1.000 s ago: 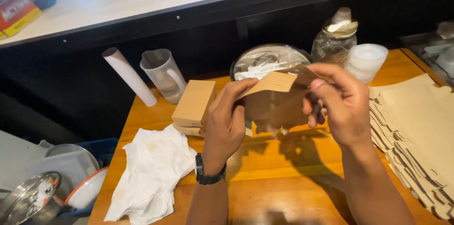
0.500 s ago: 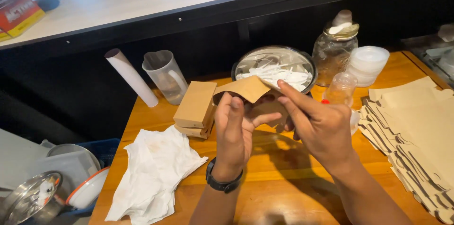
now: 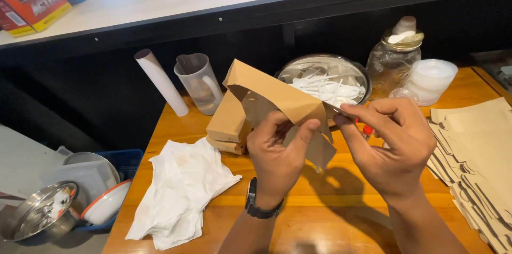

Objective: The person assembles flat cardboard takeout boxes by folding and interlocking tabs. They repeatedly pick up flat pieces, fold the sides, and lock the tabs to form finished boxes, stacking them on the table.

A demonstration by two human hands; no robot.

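— Paper, thin and brown: the paper bag (image 3: 277, 99) is held up over the middle of the wooden table (image 3: 341, 216), in front of the metal bowl (image 3: 325, 75) of white plastic cutlery at the far side.

— How do the hands have it?

— The left hand (image 3: 277, 155) is clamped on the bag's lower part, thumb on the near face, fingers behind. The right hand (image 3: 392, 144) has thumb and forefinger pinched together at the bag's right edge — whether on the paper alone or on something slim as well cannot be told.

— How would it handle?

— Likely very light and limp, easy to crease or tear, so the folded edges look like the best places to grip — the flat faces would buckle. A stack of flat bags (image 3: 480, 158) lies to the right, a white cloth (image 3: 181, 190) near left.
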